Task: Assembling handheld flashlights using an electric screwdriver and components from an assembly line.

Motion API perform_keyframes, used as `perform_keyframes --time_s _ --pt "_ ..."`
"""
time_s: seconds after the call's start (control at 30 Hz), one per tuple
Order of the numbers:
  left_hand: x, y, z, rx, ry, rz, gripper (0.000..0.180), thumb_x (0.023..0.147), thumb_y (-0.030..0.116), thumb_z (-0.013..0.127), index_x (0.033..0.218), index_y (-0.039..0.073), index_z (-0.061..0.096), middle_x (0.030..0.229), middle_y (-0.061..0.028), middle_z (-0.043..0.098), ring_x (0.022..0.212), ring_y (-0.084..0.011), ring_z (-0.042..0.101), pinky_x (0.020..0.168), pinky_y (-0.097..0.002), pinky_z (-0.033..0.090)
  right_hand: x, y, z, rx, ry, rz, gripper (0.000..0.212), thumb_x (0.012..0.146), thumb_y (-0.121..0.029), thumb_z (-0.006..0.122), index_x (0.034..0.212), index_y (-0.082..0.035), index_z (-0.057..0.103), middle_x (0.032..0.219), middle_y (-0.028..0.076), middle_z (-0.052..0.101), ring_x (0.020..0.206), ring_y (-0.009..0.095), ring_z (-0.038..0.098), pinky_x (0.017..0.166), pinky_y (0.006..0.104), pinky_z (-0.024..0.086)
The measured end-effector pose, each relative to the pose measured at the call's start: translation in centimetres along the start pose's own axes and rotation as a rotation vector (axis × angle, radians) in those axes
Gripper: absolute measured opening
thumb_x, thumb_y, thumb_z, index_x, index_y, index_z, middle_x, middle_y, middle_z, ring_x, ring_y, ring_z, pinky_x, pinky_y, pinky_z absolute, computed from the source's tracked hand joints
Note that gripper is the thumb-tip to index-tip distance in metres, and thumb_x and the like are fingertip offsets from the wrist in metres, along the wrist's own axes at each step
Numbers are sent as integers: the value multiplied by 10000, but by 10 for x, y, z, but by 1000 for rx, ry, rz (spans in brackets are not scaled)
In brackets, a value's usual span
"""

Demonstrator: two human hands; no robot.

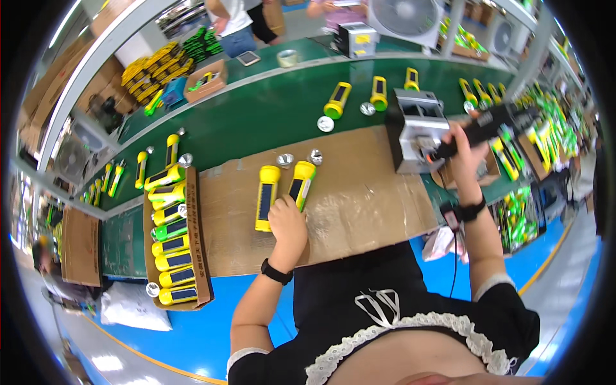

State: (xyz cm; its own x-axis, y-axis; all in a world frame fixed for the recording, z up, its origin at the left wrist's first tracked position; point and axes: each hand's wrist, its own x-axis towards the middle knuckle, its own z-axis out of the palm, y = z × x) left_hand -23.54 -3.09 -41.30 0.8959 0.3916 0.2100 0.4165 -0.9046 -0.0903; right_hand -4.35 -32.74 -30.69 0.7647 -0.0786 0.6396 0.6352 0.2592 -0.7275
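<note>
The left hand (287, 221) holds a yellow, tubular plastic flashlight (302, 181), probably light, rigid and slippery, best grasped mid-barrel, while the right hand (467, 157) grips a black, cylindrical power tool (486, 126).

L hand (287, 221) on ylw torch (301, 181), R hand (466, 159) holds blk tool (489, 126), prob. driver.

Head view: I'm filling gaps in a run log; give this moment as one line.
left hand: at two yellow flashlights; right hand: holding black power tool; cardboard sheet: beneath flashlights
</note>
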Motion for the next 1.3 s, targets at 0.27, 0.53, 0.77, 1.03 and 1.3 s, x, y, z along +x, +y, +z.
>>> perform_keyframes --time_s 0.27,0.53,0.77,1.03,1.3 --pt "-34 37 -23 -429 -307 230 544 842 320 560 1338 165 400 798 -190 554 635 -357 605 534 -432 493 11 25 -12 -73 11 -34 449 817 41 566 1233 16 400 750 51 561 632 123 560 601 259 459" --pt "-29 64 -41 -477 -81 613 510 598 159 734 1078 104 571 955 -152 545 913 -333 537 766 -420 441 22 24 -9 -111 -74 94 424 792 3 583 1197 -1 457 692 29 551 564 105 543 534 249 439" --pt "-22 111 5 -429 106 513 514 635 387 734 923 14 530 867 -121 536 839 -291 524 742 -378 409 -64 -7 6 199 -46 119 452 791 55 523 1211 26 359 678 52 532 548 141 548 537 271 461" --pt "-7 116 8 -386 137 335 426 684 375 707 873 33 538 823 -109 524 795 -278 513 708 -387 390 -99 -23 35 246 -95 37 495 817 69 519 1250 8 286 746 81 527 615 157 552 620 307 482" --pt "-13 119 12 -420 175 327 412 678 371 715 851 42 538 810 -104 521 785 -267 509 708 -384 379 -103 -18 41 213 -143 136 497 817 53 519 1255 -10 291 750 76 508 608 164 542 611 327 482"
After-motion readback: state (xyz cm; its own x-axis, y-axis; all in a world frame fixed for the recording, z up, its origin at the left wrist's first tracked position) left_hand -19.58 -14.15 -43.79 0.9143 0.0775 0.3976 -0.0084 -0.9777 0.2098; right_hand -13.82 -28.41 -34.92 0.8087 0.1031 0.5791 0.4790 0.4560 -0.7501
